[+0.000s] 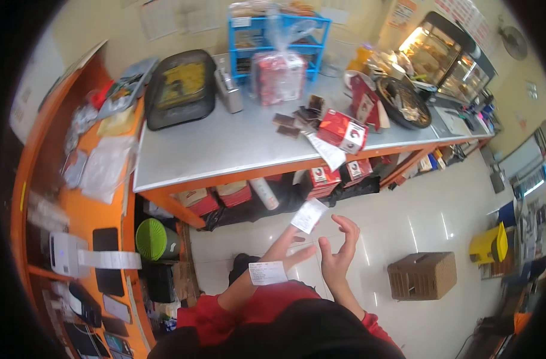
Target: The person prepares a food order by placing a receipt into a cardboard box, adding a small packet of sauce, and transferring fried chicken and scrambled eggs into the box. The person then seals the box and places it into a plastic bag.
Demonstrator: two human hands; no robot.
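My left hand [291, 251] reaches forward over the floor, its thumb held away from the fingers. A white printed label [309, 215] lies across its fingertips and hides part of them. Another printed label [268, 273] lies on my left wrist; it seems stuck there. Just to the right, my right hand [340, 251] is raised with thumb and fingers curved apart, holding nothing. Before me on the metal-topped table [201, 148] are a red box [340, 130], small dark packets [295, 121] and a long white paper slip [324, 150] hanging past the edge.
A label printer [66, 255] with a strip of labels [111, 259] stands on the orange counter [107, 211] at left. A green-lidded bin [151, 240] sits below. A cardboard box [421, 276] is on the floor at right. A black tray [181, 89] holds yellow food.
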